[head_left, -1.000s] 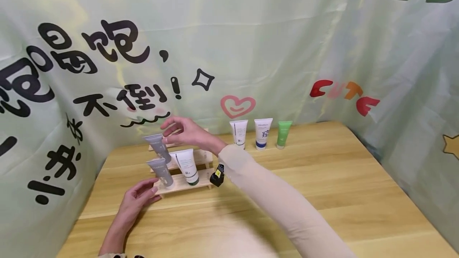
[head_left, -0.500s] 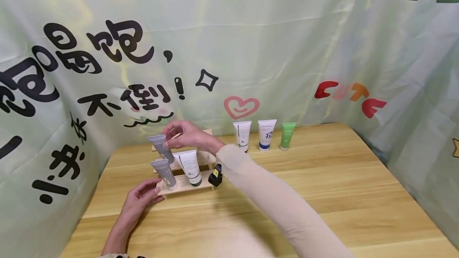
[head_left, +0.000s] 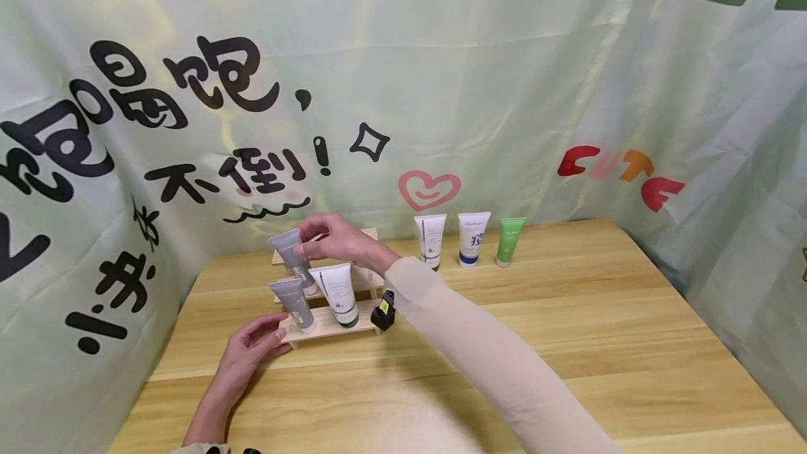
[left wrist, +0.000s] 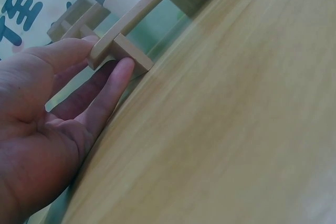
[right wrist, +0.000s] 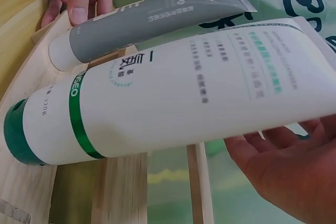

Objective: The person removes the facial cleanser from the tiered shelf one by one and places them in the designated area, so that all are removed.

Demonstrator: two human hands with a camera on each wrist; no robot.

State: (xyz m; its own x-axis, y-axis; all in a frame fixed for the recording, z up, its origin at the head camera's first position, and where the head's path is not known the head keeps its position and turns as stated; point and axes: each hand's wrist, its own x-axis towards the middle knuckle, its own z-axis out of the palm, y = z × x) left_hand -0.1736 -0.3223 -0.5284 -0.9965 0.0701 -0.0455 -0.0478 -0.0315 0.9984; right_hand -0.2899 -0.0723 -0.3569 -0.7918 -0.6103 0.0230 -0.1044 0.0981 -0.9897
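Note:
My right hand (head_left: 337, 238) pinches the edge of a grey face wash tube (head_left: 293, 258) on the middle step of a small wooden display rack (head_left: 328, 324). In the right wrist view, a white tube hides the fingertips of this hand (right wrist: 291, 156). On the lowest step stand a second grey tube (head_left: 293, 305) and that white tube with a green cap (right wrist: 173, 93), both cap down. My left hand (head_left: 247, 345) grips the left end of the lowest step. Up close, its thumb and fingers (left wrist: 113, 90) bracket the step's end and leg.
Along the back of the table (head_left: 504, 342) stand a white tube (head_left: 431, 240), a white tube with a blue cap (head_left: 473, 238) and a small green tube (head_left: 509, 240). A printed cloth (head_left: 492, 90) hangs behind the table and at its sides.
My right hand has closed its fingers on the rear grey tube, which has shifted slightly right on its step. The left hand keeps its grip on the rack. The head view has turned slightly left.

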